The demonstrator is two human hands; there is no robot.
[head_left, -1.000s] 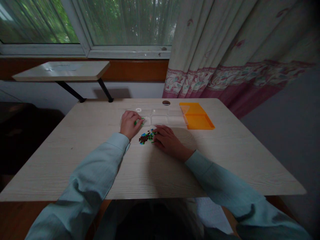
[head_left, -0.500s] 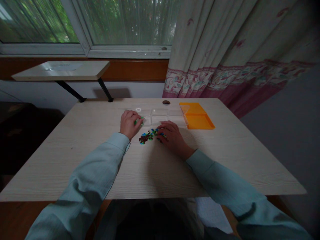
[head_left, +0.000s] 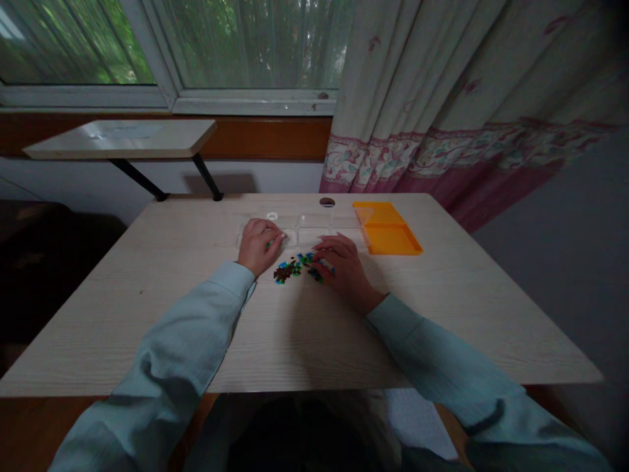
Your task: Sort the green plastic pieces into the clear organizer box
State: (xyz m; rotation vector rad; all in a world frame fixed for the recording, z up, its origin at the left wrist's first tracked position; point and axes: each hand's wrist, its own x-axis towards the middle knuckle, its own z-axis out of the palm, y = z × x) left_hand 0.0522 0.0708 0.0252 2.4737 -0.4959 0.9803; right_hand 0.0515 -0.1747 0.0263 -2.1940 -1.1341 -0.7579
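Because the left hand [head_left: 258,248] and right hand [head_left: 343,263] partly cover coloured pieces [head_left: 285,271], I can't make out either grip.

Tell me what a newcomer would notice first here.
Probably the bright orange tray toward the far right of the pale table. Next, the small heap of brown, green and blue pieces between the left hand and the right hand, whose fingers are over some of it. Beyond the heap lies a clear, divided box.
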